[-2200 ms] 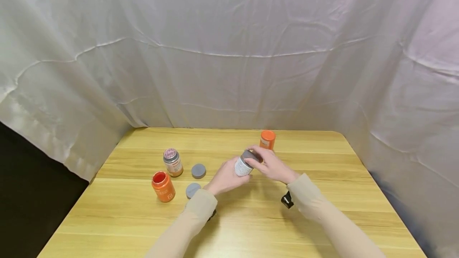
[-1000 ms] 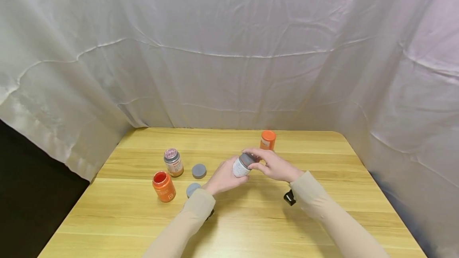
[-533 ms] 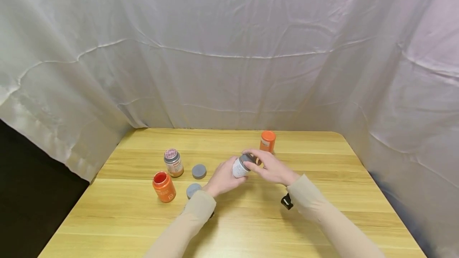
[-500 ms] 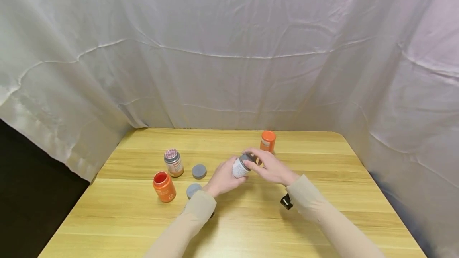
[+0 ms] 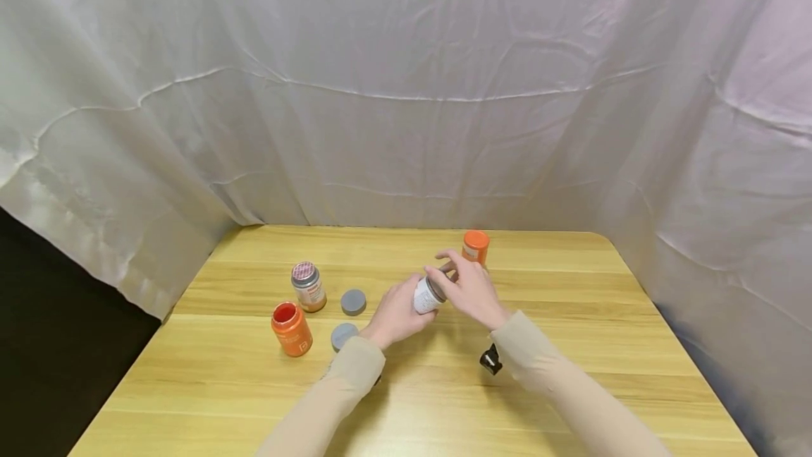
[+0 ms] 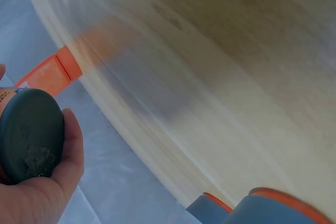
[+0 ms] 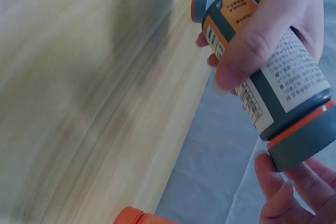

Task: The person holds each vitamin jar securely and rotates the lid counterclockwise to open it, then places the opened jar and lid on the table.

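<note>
Bottle (image 5: pixel 426 297) with a white text panel, held tilted above the wood-grain table (image 5: pixel 583 295) just below and right of the frame's centre in the head view. The left hand (image 5: pixel 395 312) grips its body; fingers of the right hand (image 5: pixel 472 289) touch its grey cap (image 7: pixel 305 139), though whether they pinch it cannot be told. An orange rim shows at the cap's base. Lower left: an open-mouthed orange jar (image 5: pixel 292 332), a bottle with a checkered top (image 5: pixel 309 289) and two loose grey caps (image 5: pixel 353 302). An orange container (image 5: pixel 476 244) stands beyond the right hand, before a pale curtain (image 5: pixel 406 147).
</note>
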Motion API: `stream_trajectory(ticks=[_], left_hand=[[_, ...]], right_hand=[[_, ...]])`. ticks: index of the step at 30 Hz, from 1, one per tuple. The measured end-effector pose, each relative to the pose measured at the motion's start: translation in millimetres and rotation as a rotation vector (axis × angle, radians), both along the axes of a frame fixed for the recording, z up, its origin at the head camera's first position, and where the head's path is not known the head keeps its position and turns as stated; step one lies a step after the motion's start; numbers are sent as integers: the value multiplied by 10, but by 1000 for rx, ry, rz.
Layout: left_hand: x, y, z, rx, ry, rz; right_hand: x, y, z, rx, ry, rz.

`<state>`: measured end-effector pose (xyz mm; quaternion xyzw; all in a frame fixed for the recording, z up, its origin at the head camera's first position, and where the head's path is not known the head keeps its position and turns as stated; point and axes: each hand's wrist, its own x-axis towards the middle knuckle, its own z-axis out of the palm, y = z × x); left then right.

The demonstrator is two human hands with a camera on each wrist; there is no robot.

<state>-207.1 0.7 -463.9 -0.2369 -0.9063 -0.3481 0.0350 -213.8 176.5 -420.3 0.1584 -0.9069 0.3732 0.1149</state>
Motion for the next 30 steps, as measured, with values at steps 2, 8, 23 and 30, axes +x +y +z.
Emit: stream_trajectory(ticks=[2, 8, 23, 30], left_hand=[[5, 2, 5, -8, 4, 4], [8, 5, 11, -16, 8, 12], [27, -16, -15, -28, 20, 14], [33, -38, -8, 1, 4, 14]], right_hand=[[5, -14, 1, -2, 4, -25], [20, -30, 11, 7, -13, -63], [54, -12, 16, 159, -134, -94], [51, 7, 3, 122, -108, -11]])
